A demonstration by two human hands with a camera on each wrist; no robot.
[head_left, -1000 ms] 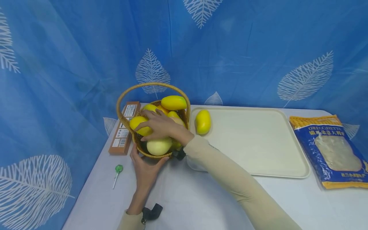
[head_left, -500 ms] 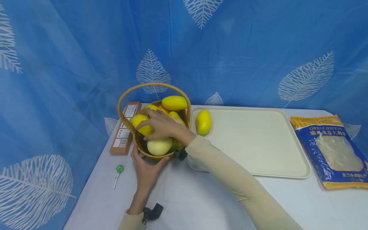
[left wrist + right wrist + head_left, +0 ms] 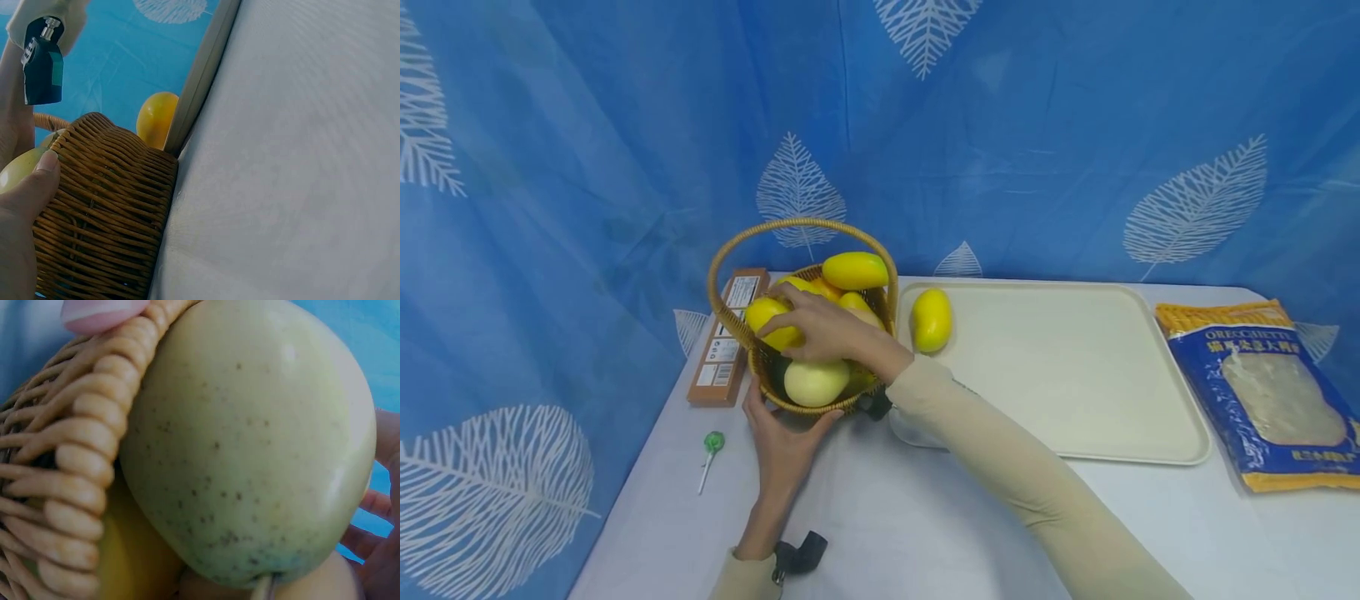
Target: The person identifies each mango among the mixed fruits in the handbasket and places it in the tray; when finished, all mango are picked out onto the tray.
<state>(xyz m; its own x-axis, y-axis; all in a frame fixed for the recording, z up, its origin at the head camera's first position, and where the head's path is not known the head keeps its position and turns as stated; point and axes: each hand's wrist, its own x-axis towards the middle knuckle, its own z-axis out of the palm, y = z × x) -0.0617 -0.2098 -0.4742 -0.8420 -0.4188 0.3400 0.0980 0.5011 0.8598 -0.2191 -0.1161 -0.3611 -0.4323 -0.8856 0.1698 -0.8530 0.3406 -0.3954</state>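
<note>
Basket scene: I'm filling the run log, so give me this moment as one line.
left hand: holds basket wall | right hand: grip on yellow mango in basket | pale apple: in basket | tray: one mango

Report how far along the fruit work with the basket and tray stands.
Done: one yellow mango lies on the cream tray, at its left end.
In hand: the right hand rests on a yellow mango inside the wicker basket, while the left hand holds the basket's near wall.
Left: the basket holds several more mangoes and a pale apple; the rest of the tray is bare.
</note>
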